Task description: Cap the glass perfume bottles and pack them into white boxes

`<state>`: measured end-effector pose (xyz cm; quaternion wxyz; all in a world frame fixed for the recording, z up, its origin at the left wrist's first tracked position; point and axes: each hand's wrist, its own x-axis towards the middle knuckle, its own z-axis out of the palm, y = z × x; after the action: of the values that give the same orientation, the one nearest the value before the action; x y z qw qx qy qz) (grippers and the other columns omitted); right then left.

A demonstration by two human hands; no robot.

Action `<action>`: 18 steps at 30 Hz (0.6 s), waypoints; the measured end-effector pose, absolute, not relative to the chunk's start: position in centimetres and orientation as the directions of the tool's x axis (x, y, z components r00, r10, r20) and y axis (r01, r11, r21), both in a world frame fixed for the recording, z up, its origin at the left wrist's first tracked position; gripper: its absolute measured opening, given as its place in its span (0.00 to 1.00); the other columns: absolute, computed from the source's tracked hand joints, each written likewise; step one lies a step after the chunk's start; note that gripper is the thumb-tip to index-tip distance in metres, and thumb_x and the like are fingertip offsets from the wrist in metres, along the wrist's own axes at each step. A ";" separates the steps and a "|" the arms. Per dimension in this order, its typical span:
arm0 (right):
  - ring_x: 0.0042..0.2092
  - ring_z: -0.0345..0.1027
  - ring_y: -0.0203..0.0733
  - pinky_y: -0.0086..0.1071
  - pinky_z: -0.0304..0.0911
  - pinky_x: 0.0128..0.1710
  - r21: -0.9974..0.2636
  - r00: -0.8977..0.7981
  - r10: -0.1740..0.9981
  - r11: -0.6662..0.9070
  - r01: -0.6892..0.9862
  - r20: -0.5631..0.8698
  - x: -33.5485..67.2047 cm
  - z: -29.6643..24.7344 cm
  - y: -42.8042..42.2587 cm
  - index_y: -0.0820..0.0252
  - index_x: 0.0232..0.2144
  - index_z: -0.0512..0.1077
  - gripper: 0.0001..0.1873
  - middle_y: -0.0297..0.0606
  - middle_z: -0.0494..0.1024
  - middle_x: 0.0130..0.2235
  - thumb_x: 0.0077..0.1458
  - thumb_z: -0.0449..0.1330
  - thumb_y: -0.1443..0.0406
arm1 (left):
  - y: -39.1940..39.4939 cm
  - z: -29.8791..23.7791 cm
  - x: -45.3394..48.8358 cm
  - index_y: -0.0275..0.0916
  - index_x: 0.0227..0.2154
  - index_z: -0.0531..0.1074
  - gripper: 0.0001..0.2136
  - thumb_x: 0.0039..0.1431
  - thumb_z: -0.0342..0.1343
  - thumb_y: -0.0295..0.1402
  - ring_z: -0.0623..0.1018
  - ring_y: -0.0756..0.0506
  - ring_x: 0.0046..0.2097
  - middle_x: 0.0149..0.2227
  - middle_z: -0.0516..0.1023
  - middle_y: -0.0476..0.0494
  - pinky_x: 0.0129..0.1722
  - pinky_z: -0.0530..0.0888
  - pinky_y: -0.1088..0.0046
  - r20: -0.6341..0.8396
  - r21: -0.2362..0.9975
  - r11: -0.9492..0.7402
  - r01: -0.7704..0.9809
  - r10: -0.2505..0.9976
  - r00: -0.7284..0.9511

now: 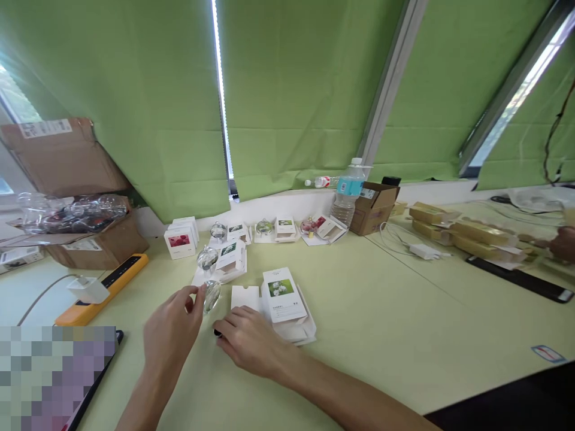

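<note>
At the table's front middle, my left hand (173,326) pinches with thumb and forefinger at the left edge of a small clear glass bottle (212,297). My right hand (251,341) is curled beside it, with a small black round piece (217,333) between its fingertips; its kind is too small to tell. Just behind the right hand lies an opened white carton (283,299) with a white-flower picture, its flap (245,297) folded out to the left. Farther back, another clear round bottle (207,258) stands beside a second flower carton (231,257).
Along the back stand more cartons (180,240) and round bottles (264,227), a water bottle (347,194) and a brown box (375,206). An orange power strip (103,290) and a large cardboard box (96,245) are at left. Gold packs (476,233) lie at right, near another person's hand (563,243).
</note>
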<state>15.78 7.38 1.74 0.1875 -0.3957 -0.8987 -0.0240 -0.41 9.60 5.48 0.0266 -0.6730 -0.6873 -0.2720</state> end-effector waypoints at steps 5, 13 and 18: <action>0.42 0.69 0.44 0.35 0.58 0.46 -0.134 -0.594 0.703 0.682 0.719 0.390 15.8 1.2 7.8 0.60 0.44 0.68 0.10 0.38 0.78 0.37 0.62 0.52 0.64 | 9.6 5.5 -0.5 0.45 0.32 0.72 0.16 0.62 0.44 0.48 0.73 0.47 0.27 0.28 0.76 0.49 0.24 0.58 0.75 0.405 0.336 -0.059 0.940 0.910 -0.088; 0.44 0.68 0.46 0.39 0.55 0.51 -0.137 -0.527 0.713 0.645 0.752 0.463 15.7 1.4 7.7 0.65 0.50 0.64 0.15 0.43 0.78 0.39 0.62 0.53 0.64 | 9.4 4.8 0.1 0.46 0.34 0.73 0.12 0.62 0.47 0.44 0.73 0.49 0.27 0.28 0.77 0.52 0.26 0.61 0.76 0.423 0.300 -0.212 0.930 0.903 0.070; 0.41 0.67 0.45 0.38 0.57 0.45 -0.195 -0.361 0.777 0.516 0.834 0.515 17.7 3.4 7.8 0.60 0.37 0.70 0.12 0.41 0.76 0.35 0.64 0.47 0.66 | 8.9 4.0 1.1 0.46 0.37 0.73 0.13 0.63 0.45 0.44 0.74 0.50 0.27 0.29 0.77 0.50 0.26 0.62 0.76 0.485 0.236 -0.337 0.911 0.854 0.190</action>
<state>17.66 7.79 3.36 0.2831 -0.4894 -0.8233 -0.0501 1.07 8.86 3.99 0.0523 -0.7696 -0.5733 -0.2762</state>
